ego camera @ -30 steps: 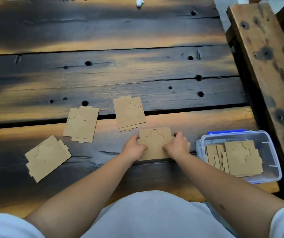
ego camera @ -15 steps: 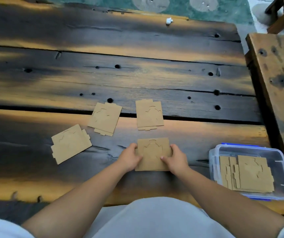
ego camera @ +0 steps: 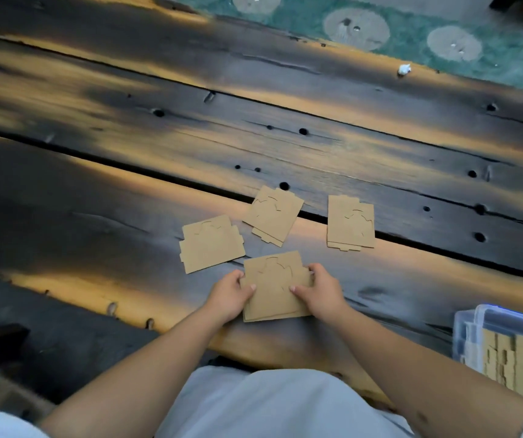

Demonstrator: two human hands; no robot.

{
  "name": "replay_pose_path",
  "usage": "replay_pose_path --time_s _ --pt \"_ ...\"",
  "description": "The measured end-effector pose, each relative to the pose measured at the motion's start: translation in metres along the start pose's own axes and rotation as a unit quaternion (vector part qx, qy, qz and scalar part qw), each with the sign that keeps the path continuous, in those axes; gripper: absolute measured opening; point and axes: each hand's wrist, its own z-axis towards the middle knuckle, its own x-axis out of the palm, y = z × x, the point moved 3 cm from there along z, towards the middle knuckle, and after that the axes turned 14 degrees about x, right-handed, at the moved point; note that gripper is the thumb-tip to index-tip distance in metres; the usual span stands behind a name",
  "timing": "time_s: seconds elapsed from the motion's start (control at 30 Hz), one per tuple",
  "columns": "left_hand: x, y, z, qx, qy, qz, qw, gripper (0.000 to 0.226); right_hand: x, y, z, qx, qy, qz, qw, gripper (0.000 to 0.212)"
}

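A flat brown cardboard cutout (ego camera: 274,287) lies near the front of the dark wooden table (ego camera: 285,121). My left hand (ego camera: 230,294) grips its left edge, thumb on top. My right hand (ego camera: 320,289) grips its right edge the same way. Three more cardboard cutouts lie flat beyond it: one to the left (ego camera: 211,243), one in the middle (ego camera: 273,214), one to the right (ego camera: 350,222).
A clear plastic box (ego camera: 475,330) holding several more cardboard pieces (ego camera: 519,365) sits at the right front edge. A small white scrap (ego camera: 404,69) lies at the table's far edge, with a green patterned rug (ego camera: 412,26) beyond. Gaps and holes run through the planks.
The camera has swung left and tilted, so the box has slid toward the right edge of view. Both hands keep hold of the same cutout, which has tilted slightly.
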Motion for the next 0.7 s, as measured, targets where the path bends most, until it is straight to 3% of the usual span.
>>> replay_pose_path --time_s 0.4,0.7 --pt "-0.115 0.045 0.003 -0.035 -0.058 0.072 0.995 0.022 0.082 0.103 0.003 -0.039 0.028 -0.045 0.998 0.041" --pt "-0.127 0.045 0.034 -0.125 -0.113 0.084 0.982 0.019 0.093 0.142 0.046 -0.013 0.033 -0.077 0.996 0.042"
